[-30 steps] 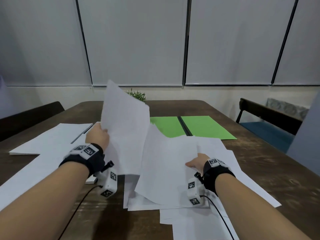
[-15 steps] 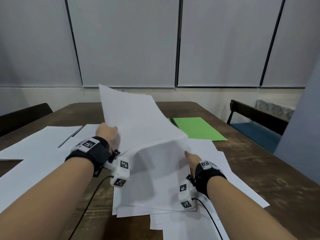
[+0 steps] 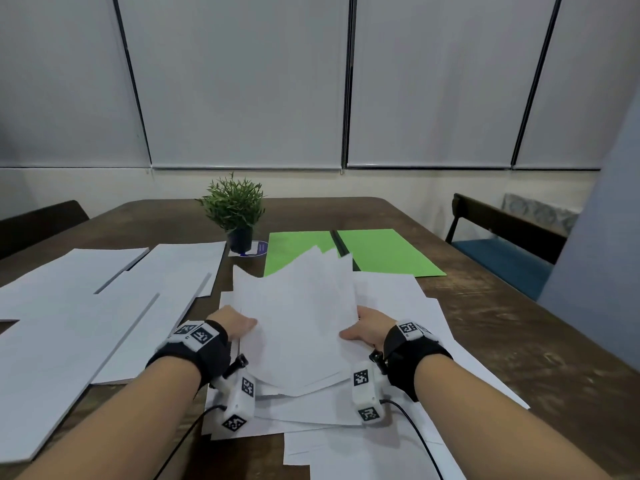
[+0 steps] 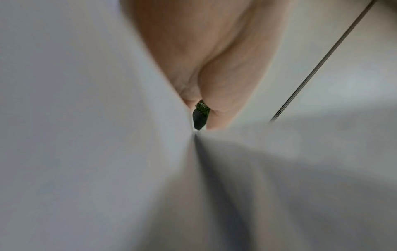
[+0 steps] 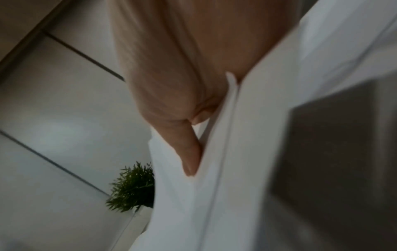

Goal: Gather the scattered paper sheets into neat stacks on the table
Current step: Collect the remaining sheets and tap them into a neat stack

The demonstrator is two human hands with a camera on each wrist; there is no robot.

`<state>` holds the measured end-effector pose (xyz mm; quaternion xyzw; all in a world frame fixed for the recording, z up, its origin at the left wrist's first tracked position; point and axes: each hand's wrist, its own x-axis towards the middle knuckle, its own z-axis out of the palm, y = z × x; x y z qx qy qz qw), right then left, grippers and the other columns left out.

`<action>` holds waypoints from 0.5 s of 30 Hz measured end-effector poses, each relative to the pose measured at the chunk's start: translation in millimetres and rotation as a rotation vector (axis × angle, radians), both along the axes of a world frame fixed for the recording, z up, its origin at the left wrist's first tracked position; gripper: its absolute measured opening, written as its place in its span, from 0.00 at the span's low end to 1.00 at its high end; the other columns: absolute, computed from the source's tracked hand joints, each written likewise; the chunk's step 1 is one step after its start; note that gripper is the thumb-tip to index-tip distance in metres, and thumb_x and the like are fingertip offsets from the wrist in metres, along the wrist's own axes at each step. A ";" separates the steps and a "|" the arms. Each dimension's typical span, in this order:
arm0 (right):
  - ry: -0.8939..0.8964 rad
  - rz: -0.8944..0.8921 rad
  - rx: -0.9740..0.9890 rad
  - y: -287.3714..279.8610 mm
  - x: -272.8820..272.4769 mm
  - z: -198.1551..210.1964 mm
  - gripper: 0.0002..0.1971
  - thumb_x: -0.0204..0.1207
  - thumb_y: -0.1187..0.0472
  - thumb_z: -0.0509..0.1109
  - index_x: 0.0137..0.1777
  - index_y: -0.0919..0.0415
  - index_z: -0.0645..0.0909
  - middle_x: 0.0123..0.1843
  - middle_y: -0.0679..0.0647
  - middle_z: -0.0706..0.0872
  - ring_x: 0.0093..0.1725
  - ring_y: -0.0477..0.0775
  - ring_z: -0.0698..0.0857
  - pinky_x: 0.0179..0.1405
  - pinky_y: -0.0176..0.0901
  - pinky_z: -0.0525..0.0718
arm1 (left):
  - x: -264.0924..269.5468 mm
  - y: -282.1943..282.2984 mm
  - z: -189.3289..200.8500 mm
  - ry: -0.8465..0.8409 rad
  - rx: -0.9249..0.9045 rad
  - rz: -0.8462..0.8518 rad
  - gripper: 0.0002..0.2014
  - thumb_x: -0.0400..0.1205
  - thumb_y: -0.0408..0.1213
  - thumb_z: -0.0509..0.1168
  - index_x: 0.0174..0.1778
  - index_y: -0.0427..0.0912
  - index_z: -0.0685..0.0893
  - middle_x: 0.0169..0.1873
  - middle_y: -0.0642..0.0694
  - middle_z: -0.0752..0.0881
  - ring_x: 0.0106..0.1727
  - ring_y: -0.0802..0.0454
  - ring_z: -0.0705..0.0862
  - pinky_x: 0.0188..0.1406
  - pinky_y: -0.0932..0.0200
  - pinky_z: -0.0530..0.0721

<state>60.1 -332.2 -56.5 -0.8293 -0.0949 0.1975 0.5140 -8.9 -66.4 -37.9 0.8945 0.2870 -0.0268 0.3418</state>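
A loose bundle of white paper sheets [image 3: 301,320] is held tilted above the table, its far edges fanned out unevenly. My left hand [image 3: 233,323] grips its left edge and my right hand [image 3: 367,329] grips its right edge, thumbs on top. More white sheets [image 3: 398,306] lie scattered flat beneath it. In the right wrist view a finger [image 5: 189,152] lies between the sheets [image 5: 236,169]. The left wrist view shows blurred paper [image 4: 86,135] against my palm [image 4: 204,59].
Flat white stacks [image 3: 86,306] cover the table's left side. A green folder [image 3: 377,252] lies open behind the bundle, with a small potted plant [image 3: 235,209] left of it. A chair [image 3: 502,237] stands at the right of the wooden table [image 3: 519,334].
The sheet my left hand held upright has come down onto the sheets my right hand held. Both hands now hold one bundle by its sides, and the plant has come into view.
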 end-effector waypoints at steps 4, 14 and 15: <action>-0.047 -0.005 0.193 -4.3 -7.6 5.5 0.19 0.73 0.77 0.69 0.63 0.63 0.80 0.58 0.63 0.89 0.55 0.64 0.88 0.57 0.56 0.86 | -1.9 15.8 3.2 -0.087 -0.137 0.104 0.34 0.80 0.54 0.66 0.70 0.28 0.73 0.62 0.35 0.82 0.55 0.40 0.82 0.48 0.57 0.77; -0.245 0.006 0.379 4.4 -18.4 69.7 0.25 0.57 0.68 0.71 0.58 0.60 0.83 0.53 0.58 0.90 0.51 0.59 0.89 0.59 0.56 0.86 | -18.4 15.7 53.9 -0.829 -0.787 -0.012 0.30 0.74 0.48 0.75 0.68 0.40 0.76 0.62 0.43 0.85 0.62 0.44 0.84 0.69 0.43 0.77; -0.281 -0.012 0.379 7.7 -20.1 79.1 0.23 0.57 0.69 0.72 0.55 0.59 0.83 0.51 0.59 0.90 0.49 0.58 0.88 0.57 0.56 0.86 | -22.1 8.6 64.9 -0.923 -0.730 -0.026 0.27 0.77 0.43 0.72 0.70 0.39 0.75 0.62 0.44 0.85 0.63 0.46 0.84 0.68 0.46 0.78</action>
